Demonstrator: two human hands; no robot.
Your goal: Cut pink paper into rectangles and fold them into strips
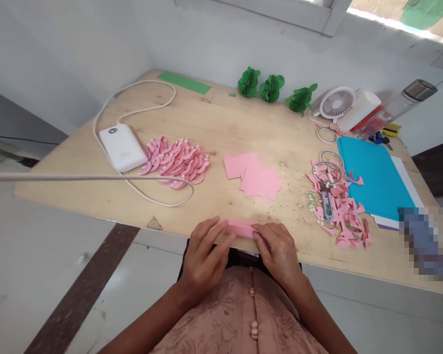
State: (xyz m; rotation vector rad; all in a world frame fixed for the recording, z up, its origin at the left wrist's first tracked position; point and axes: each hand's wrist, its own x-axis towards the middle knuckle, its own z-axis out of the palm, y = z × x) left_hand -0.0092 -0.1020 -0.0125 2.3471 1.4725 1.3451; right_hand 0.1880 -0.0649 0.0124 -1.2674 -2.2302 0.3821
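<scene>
A narrow folded piece of pink paper (240, 229) is at the table's front edge, between my two hands. My right hand (279, 247) pinches its right end between thumb and fingers. At the left end, my left hand (207, 253) has its fingers on the paper, slightly blurred, with the thumb side toward me. Just beyond lie several flat pink paper squares (260, 181), loosely overlapping. A heap of cut, curved pink paper pieces (180, 160) sits to the left of them.
A white power bank (122, 147) with a looping cable lies left. Pink scraps (349, 216) surround small scissors (327, 204) at right, beside blue sheets (376, 177). Green paper shapes (271, 88), a small fan (337, 104) and a bottle (402, 105) stand along the wall.
</scene>
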